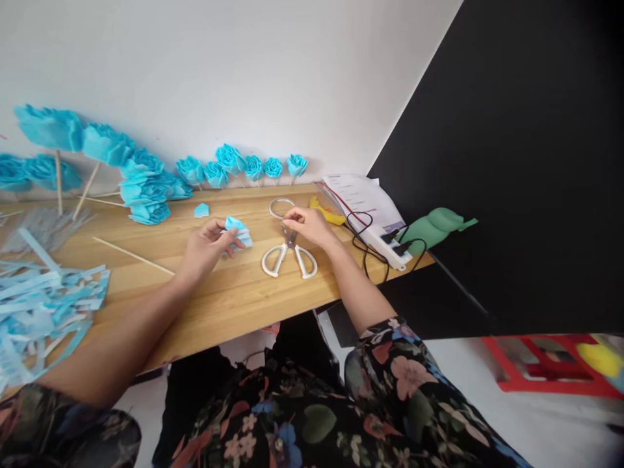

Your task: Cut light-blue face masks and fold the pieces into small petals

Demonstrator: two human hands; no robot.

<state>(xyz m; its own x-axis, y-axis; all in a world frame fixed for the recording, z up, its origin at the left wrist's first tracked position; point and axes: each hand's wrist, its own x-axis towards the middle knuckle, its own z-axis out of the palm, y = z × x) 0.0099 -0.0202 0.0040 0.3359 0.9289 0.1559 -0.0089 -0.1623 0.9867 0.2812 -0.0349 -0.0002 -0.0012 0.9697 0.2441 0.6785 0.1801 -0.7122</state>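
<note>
My left hand (208,247) is closed, pinching a small folded piece of blue crepe paper (237,231) with paler bands on its lower part. To its right, my right hand (309,224) has thumb and fingertips drawn together just above the blades of the white-handled scissors (291,250). Whatever those fingers hold, if anything, is too small to make out. The scissors lie on the table with handles toward me, spread apart. A pale ring (271,203), perhaps a tape roll, lies just behind my right fingertips. Another small blue paper piece (201,210) rests behind my left hand.
Blue paper flowers (146,185) on sticks line the wall side. A wooden stick (131,253) and a heap of blue-white strips (43,312) lie left. Rightward are a yellow banana-shaped thing (326,213), a power strip (387,247) with black cables, papers (358,198) and a green object (433,227).
</note>
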